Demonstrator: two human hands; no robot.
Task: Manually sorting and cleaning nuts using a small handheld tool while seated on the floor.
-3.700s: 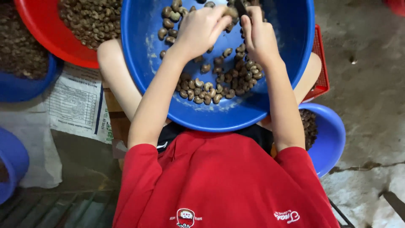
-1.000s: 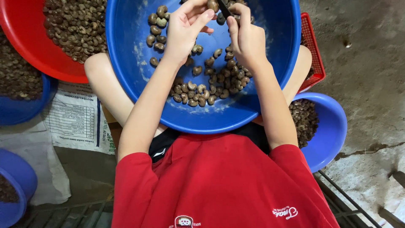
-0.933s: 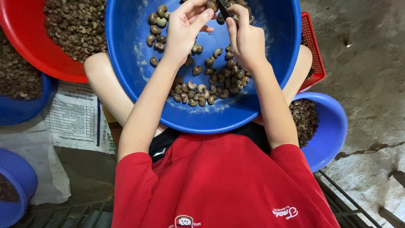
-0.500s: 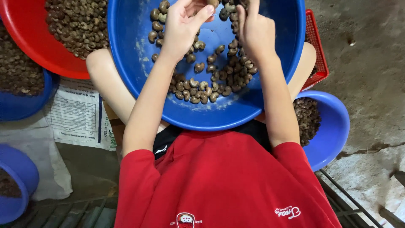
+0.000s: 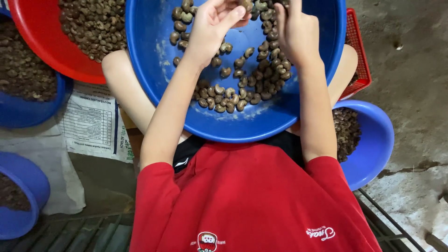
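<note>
A rough nut-sorting work area: a cracked bare concrete floor [image 5: 410, 84] at three o'clock, with round red [image 5: 42, 42] and blue plastic basins [image 5: 373, 144] heaped with brown nuts.

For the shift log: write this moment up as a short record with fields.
Setting: person in a red shirt, large round blue plastic basin on the lap.
Basin contents: brown curved cashew nuts.
Left hand: raised over the basin, fingers curled at the top edge of the view.
Right hand: beside it, fingertips cut off by the frame.
Nearby: red plastic basin of nuts; smaller blue plastic bowl of nuts; red plastic mesh basket.
</note>
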